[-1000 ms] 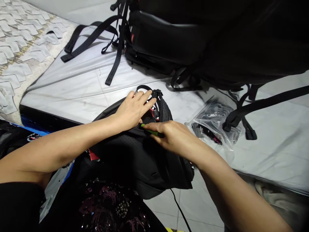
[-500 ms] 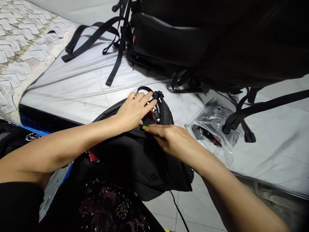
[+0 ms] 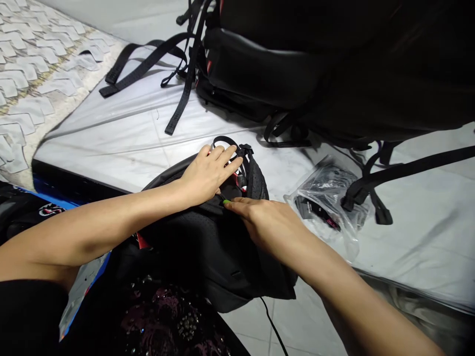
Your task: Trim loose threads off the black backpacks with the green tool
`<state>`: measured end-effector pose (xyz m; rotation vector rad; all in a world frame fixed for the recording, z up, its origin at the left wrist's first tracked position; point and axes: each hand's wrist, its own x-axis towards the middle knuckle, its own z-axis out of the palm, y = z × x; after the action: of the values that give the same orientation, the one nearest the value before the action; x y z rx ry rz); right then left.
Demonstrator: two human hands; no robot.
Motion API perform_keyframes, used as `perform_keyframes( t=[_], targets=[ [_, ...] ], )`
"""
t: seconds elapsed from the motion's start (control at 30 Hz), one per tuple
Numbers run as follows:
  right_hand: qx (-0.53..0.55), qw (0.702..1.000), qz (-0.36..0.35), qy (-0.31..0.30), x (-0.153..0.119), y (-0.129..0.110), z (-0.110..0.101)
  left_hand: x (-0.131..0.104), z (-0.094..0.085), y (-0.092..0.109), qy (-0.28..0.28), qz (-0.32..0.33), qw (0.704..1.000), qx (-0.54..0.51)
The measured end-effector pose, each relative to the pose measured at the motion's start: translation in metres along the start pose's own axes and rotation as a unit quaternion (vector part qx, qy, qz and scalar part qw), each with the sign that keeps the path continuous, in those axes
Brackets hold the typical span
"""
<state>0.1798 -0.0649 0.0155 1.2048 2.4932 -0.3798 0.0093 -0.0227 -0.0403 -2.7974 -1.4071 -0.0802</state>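
Note:
A black backpack [image 3: 208, 247] with red parts inside lies across my lap against the edge of the white-covered surface. My left hand [image 3: 206, 175] rests on its top edge, fingers spread over the opening, with the thumb tucked against the fabric. Just to the right, my right hand [image 3: 260, 212] has its fingers closed round a small tool, of which only a bright green tip [image 3: 226, 201] shows at the bag's seam. The rest of the tool is hidden by the hand. A black strap loop [image 3: 222, 140] stands up behind my left fingers.
Large black bags [image 3: 267, 69] with loose straps lie on the white-covered surface [image 3: 122, 133] ahead. A clear plastic bag [image 3: 334, 198] with dark items is at the right. Rows of pale cut pieces [image 3: 29, 74] lie at the far left. A black cord [image 3: 272, 321] hangs below.
The whole view has shifted slightly, so the bags sit a little lower. My right hand has moved slightly down and right beside the seam. My left hand keeps its place on the backpack.

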Motion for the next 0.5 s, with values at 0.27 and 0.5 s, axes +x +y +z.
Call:
perform_keyframes(
  t=[0.27, 0.5],
  targets=[
    [-0.033, 0.999, 0.012, -0.014, -0.0019, -0.0068, -0.0016, -0.0005, -0.0013, 0.0012, -0.002, 0.0, 1.0, 0.004],
    [-0.034, 0.999, -0.002, 0.026, -0.0096, 0.0003, 0.0051, 0.0056, 0.0007, -0.0033, 0.009, 0.0, 1.0, -0.029]
  ],
)
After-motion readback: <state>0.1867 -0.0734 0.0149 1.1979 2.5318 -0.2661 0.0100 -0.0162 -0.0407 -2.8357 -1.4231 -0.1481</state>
